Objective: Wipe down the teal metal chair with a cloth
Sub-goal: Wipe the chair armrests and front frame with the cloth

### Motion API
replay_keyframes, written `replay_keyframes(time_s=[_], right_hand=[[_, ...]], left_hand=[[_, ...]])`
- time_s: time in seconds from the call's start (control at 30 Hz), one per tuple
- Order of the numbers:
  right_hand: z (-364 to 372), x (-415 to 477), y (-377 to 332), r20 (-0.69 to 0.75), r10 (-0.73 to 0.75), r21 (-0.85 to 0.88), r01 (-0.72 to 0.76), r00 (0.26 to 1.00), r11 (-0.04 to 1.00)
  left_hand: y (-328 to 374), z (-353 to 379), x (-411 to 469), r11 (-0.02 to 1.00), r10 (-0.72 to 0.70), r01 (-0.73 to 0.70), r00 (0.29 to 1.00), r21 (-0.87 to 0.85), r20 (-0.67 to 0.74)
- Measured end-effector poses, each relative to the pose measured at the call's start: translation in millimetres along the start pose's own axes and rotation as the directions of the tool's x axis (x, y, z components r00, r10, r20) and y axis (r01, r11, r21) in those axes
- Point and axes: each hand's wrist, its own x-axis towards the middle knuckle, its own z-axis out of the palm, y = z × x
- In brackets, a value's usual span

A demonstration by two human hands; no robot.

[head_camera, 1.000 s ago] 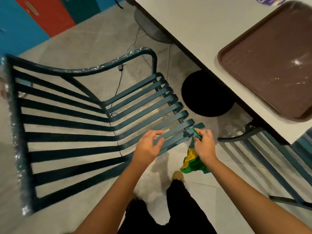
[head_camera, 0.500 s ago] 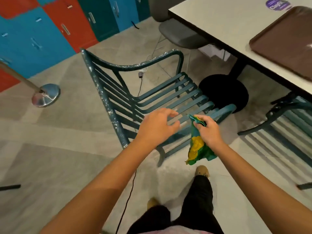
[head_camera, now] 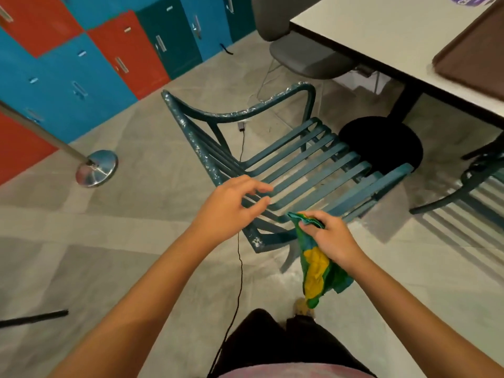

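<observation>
Left hand [head_camera: 231, 205] hovers at frame centre, grip apart and relaxed, over the chair [head_camera: 313, 165] (seat slats run lower-left to upper-right). Right hand [head_camera: 331, 238] has its grip clamped on the cloth [head_camera: 316, 268], which hangs toward the bottom edge.

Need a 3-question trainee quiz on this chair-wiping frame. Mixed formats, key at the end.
1. Which hand grips the cloth? A) left B) right C) both
2. True or false: the cloth is draped over the backrest of the teal chair.
3. Fill in: the brown tray lies on the white ____.

Key
1. B, the right hand.
2. False, it hangs from that hand.
3. table.
</observation>
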Motion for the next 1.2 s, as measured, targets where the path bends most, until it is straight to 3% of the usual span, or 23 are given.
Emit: replay_keyframes(time_s=[0.13,0.27,0.47,0.57,0.7,0.9,1.07,1.2], right_hand=[[19,-2,-11,-0.019,0.109,0.085,-0.107,0.994,0.991],[36,-4,-12,-0.115,0.225,0.156,-0.207,0.967,0.966],[73,-20,-32,-0.306,0.32,0.167,-0.281,0.896,0.945],[90,-31,-46,-0.414,0.342,0.126,-0.318,0.844,0.94],[110,-43,-57,-0.475,0.256,-0.039,-0.31,0.842,0.95],[149,-51,-68,-0.664,0.123,-0.275,-0.394,0.738,0.877],[160,-48,-74,-0.75,0.131,-0.184,-0.395,0.648,0.9],[172,-42,-82,-0.763,0.067,-0.246,-0.385,0.643,0.89]], left_hand=[[-26,-12,11,0.998,0.035,-0.041,0.991,0.041,0.131],[-64,-24,30,0.96,0.216,-0.251,0.944,0.121,0.249],[-106,-49,62,0.82,0.424,-0.546,0.781,0.173,0.458],[-117,-53,73,0.739,0.455,-0.648,0.683,0.186,0.572],[-123,-51,85,0.639,0.454,-0.737,0.591,0.218,0.667],[-127,-51,95,0.64,0.494,-0.744,0.589,0.191,0.64],[-127,-50,92,0.641,0.499,-0.74,0.602,0.203,0.623],[-125,-49,90,0.63,0.485,-0.74,0.61,0.233,0.627]])
